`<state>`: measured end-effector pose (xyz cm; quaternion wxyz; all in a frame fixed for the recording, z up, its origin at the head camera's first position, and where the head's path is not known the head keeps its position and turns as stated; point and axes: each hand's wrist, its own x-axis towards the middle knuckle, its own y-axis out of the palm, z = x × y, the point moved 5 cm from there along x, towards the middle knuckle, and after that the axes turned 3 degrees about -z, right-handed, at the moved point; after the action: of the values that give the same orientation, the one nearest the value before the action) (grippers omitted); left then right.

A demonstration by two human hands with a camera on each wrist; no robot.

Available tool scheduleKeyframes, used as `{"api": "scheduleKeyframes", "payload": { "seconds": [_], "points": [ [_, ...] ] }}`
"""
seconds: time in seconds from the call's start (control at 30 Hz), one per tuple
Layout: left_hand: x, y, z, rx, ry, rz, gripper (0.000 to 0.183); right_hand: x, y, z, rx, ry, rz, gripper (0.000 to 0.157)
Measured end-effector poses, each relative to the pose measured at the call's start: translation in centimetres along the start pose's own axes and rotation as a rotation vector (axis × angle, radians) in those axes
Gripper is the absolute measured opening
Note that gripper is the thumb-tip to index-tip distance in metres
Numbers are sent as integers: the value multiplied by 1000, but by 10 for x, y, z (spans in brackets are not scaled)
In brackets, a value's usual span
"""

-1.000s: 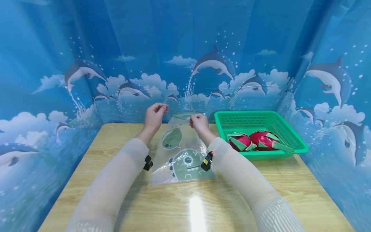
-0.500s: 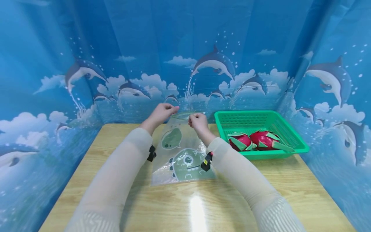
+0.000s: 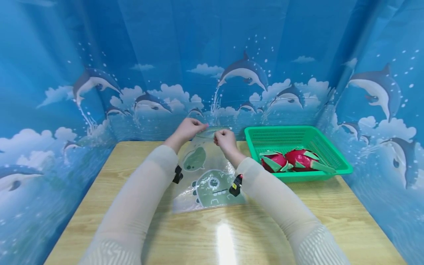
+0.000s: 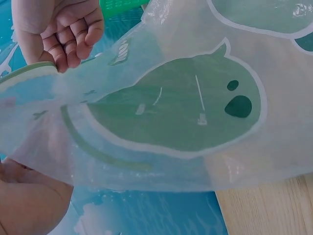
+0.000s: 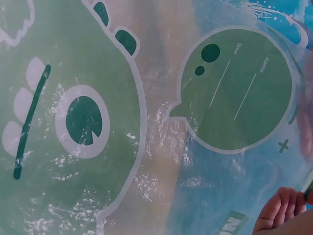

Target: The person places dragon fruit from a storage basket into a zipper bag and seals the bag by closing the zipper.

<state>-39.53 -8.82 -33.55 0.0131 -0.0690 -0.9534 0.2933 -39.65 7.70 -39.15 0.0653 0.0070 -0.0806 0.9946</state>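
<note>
A clear zip bag (image 3: pixel 192 189) with green dinosaur and speech-bubble prints slants up from the table, its mouth at the far end. At the left part of the mouth, my left hand (image 3: pixel 190 129) pinches the rim between thumb and fingers. My right hand (image 3: pixel 227 140), fingers curled, grips the right side of the mouth. In the left wrist view the right hand (image 4: pixel 68 32) holds a green-edged strip, and the left hand (image 4: pixel 32 200) is partly behind the film. The right wrist view shows curled right fingers (image 5: pixel 283 208) in the lower corner.
A green plastic basket (image 3: pixel 331 147) stands at the back right of the wooden table (image 3: pixel 185 235), holding two red dragon fruits (image 3: pixel 299 160) with green scales. A blue dolphin-print curtain (image 3: pixel 185 44) encloses the back and sides.
My left hand has moved right from beside the bag onto its rim. The bag's mouth looks narrower now. The right hand has kept its grip, shifting only slightly left.
</note>
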Motion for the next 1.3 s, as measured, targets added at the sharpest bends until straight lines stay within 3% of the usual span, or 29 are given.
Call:
{"api": "scheduleKeyframes", "payload": {
  "seconds": [0.23,0.4,0.5,0.67,0.97,1.3],
  "points": [
    [-2,6,0,51,-1,28,25,-3,1,3,7,1,12,14],
    [0,11,5,55,-10,54,40,-3,3,0,4,-10,11,14],
    [-1,14,8,58,-21,55,38,-3,3,-1,3,-13,33,15],
    [-5,19,13,77,-26,16,19,-4,4,-3,-7,-33,87,17],
    [-2,32,29,69,-2,-14,24,-5,8,-5,-32,-53,156,19],
    [-9,41,29,54,36,-40,20,-6,2,-8,-34,2,134,22]
  ]
}}
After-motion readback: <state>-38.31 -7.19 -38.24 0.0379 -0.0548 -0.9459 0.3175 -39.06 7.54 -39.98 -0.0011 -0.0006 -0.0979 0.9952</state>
